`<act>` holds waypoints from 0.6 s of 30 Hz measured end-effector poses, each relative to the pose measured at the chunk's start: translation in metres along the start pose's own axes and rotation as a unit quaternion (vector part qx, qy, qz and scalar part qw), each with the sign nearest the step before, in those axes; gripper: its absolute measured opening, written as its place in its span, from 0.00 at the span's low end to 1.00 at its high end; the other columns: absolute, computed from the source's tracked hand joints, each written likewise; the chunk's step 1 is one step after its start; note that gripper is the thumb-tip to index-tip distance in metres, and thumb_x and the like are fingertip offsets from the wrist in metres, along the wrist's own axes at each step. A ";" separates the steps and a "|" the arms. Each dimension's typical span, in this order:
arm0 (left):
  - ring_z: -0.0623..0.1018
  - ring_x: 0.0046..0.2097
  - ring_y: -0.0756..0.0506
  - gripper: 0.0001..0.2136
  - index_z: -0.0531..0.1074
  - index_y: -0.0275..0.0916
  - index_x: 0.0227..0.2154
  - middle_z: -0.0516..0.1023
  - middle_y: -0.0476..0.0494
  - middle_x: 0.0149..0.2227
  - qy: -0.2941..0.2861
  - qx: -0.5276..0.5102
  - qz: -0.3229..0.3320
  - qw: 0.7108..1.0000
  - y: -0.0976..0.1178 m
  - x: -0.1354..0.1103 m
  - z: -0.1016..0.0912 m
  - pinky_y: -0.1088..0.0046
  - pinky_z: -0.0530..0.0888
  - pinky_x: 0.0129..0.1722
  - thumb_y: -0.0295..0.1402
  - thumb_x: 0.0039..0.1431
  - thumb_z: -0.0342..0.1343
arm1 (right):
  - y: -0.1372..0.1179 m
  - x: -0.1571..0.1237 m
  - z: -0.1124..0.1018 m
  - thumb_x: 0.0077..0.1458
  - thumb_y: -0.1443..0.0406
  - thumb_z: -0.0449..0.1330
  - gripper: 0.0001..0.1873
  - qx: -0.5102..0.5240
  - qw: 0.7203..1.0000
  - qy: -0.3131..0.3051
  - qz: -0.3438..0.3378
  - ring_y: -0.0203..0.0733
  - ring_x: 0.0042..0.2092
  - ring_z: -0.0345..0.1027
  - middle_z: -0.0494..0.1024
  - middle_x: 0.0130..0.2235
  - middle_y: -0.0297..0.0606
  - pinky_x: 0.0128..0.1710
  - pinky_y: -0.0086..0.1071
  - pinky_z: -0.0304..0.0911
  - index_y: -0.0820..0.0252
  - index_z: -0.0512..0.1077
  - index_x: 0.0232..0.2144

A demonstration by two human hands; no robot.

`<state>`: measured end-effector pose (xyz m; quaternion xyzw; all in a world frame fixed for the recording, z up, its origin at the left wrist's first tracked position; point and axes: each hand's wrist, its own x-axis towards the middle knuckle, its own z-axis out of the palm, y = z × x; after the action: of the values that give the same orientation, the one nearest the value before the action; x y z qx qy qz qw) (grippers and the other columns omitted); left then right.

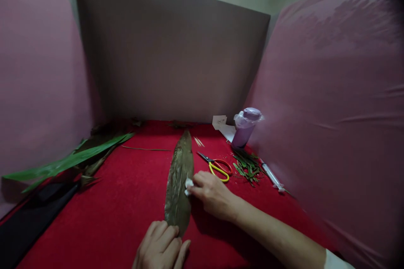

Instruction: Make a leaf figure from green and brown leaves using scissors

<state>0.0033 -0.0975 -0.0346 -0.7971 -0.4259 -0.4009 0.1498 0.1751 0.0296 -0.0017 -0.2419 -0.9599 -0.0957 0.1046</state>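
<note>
A long, dark olive-brown leaf [180, 172] lies lengthwise on the red cloth, its pointed tip away from me. My right hand [213, 193] pinches a small crumpled white wad [188, 185], perhaps tissue, against the right half of the leaf. At the near end, my left hand [160, 246] has its fingers bent over the leaf's base, gripping it down; its fingertips are partly hidden. Just beyond my right hand lie scissors [219, 169] with red and yellow handles, blades apart. Several toothpicks [198, 141] rest beside the leaf's far tip.
Green leaves [69, 160] and a black cloth [34, 227] lie on the left. To the right are leaf scraps [248, 166], a syringe-like clear tube [272, 176] and a purple bottle [243, 132] in plastic. White papers [220, 122] lie behind. Pink side walls and a grey back panel enclose the red surface [126, 201].
</note>
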 end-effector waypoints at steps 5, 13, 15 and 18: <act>0.72 0.26 0.49 0.10 0.69 0.40 0.20 0.70 0.49 0.21 0.004 -0.015 -0.015 1.000 0.001 0.002 -0.001 0.73 0.68 0.29 0.26 0.56 0.51 | -0.003 -0.002 0.009 0.58 0.70 0.53 0.07 0.006 0.999 0.036 0.005 0.40 0.33 0.56 0.69 0.33 0.39 0.31 0.33 0.51 0.62 0.70 0.31; 0.73 0.28 0.46 0.05 0.70 0.38 0.29 0.73 0.42 0.29 -0.023 0.056 -0.070 0.996 0.000 -0.007 0.009 0.70 0.69 0.27 0.32 0.55 0.53 | 0.012 -0.017 0.017 0.57 0.75 0.47 0.14 0.019 0.976 0.174 0.130 0.42 0.37 0.58 0.68 0.35 0.44 0.36 0.34 0.56 0.66 0.69 0.42; 0.73 0.27 0.45 0.05 0.70 0.37 0.31 0.73 0.41 0.28 -0.060 0.119 -0.094 0.987 0.002 -0.006 0.013 0.68 0.69 0.26 0.33 0.54 0.53 | 0.008 -0.020 0.021 0.58 0.74 0.47 0.13 0.027 0.970 0.198 0.138 0.42 0.36 0.59 0.68 0.34 0.44 0.36 0.33 0.56 0.65 0.69 0.42; 0.73 0.26 0.43 0.06 0.71 0.39 0.27 0.73 0.44 0.25 -0.121 0.176 -0.110 0.971 0.003 0.000 0.015 0.66 0.69 0.26 0.25 0.53 0.49 | 0.006 -0.023 0.025 0.59 0.72 0.48 0.13 0.037 0.966 0.214 0.140 0.40 0.35 0.59 0.68 0.33 0.42 0.35 0.32 0.57 0.63 0.70 0.41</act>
<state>0.0138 -0.0908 -0.0439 -0.7491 -0.5899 -0.2343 0.1895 0.1942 0.0304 -0.0308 -0.3434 -0.8745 -0.0942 0.3293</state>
